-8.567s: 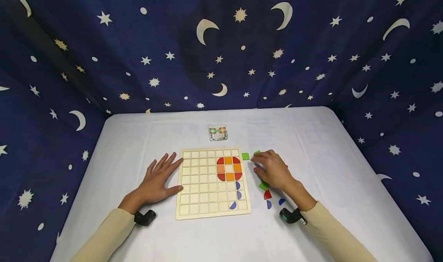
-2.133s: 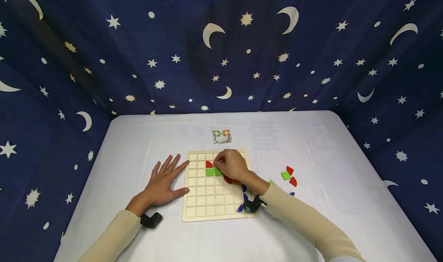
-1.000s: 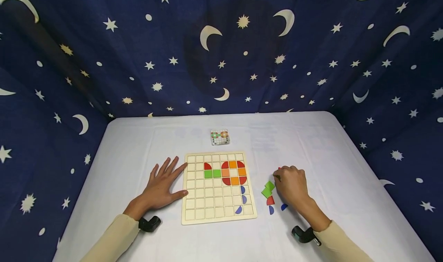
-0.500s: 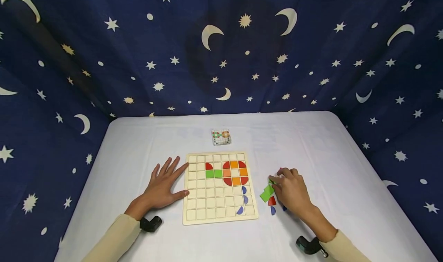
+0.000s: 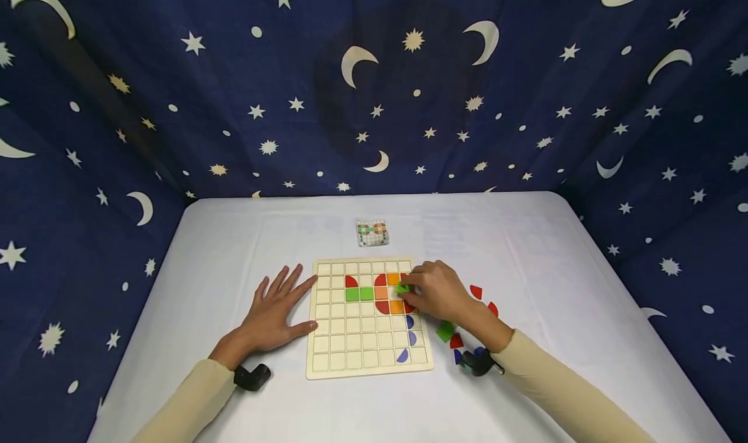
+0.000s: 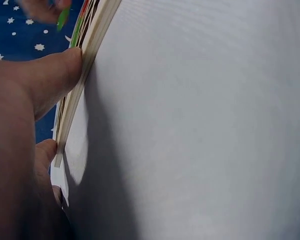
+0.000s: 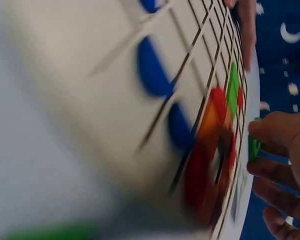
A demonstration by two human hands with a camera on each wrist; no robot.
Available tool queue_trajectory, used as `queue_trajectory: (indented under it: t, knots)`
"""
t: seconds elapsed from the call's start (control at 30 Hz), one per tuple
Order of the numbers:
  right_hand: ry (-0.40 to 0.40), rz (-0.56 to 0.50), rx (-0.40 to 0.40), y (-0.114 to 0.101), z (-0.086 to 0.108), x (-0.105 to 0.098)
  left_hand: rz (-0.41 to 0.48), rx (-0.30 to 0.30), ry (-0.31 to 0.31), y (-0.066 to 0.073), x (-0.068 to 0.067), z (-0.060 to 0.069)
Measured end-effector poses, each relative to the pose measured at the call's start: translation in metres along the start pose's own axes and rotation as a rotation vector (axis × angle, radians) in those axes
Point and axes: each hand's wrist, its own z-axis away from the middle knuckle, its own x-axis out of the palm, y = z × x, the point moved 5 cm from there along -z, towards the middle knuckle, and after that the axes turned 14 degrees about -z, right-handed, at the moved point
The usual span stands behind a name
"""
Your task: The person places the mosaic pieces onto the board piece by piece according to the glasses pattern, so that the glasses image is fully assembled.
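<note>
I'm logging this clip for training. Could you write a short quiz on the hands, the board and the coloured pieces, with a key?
1. What is the right hand pinching?
2. True or false: the left hand is curled into a fist.
3. How many blue half-circles lie on the board?
A) two
B) three
C) five

Key:
1. A green tile, held above the board.
2. False; its fingers are spread, and the thumb touches the board's edge.
3. B) three, toward the board's right side in the head view.
</note>
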Motion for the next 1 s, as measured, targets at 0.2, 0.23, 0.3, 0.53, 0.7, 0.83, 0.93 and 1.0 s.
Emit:
queue_trajectory:
  t: [0.2, 0.23, 0.3, 0.53, 0.7, 0.83, 0.93, 1.0]
  knots:
    - [-0.033, 0.011, -0.174, -0.030, -0.062, 0.042, -0.014, 0.006, -0.015, -0.002, -0.001, 0.000]
    - [-0.045, 0.034, -0.186, -0.033, -0.069, 0.048, -0.015, 0.008, -0.017, -0.002, -0.001, 0.000]
    - [-0.076, 0.071, -0.200, -0.039, -0.081, 0.059, -0.010, 0.009, -0.021, -0.002, -0.001, 0.000]
    - [-0.149, 0.133, -0.190, -0.047, -0.094, 0.078, -0.011, 0.005, -0.024, -0.003, 0.001, 0.001]
    - [-0.147, 0.181, -0.181, -0.045, -0.088, 0.071, -0.011, 0.008, 0.002, -0.001, -0.004, 0.001]
    - [-0.108, 0.080, -0.145, -0.035, -0.074, 0.058, -0.007, 0.004, 0.017, 0.001, -0.003, 0.000]
    - [-0.064, 0.002, -0.102, -0.022, -0.054, 0.042, -0.008, 0.000, 0.031, 0.001, -0.003, 0.000]
    - [-0.024, -0.026, -0.064, -0.011, -0.037, 0.030, -0.009, 0.002, 0.039, 0.002, -0.002, 0.000]
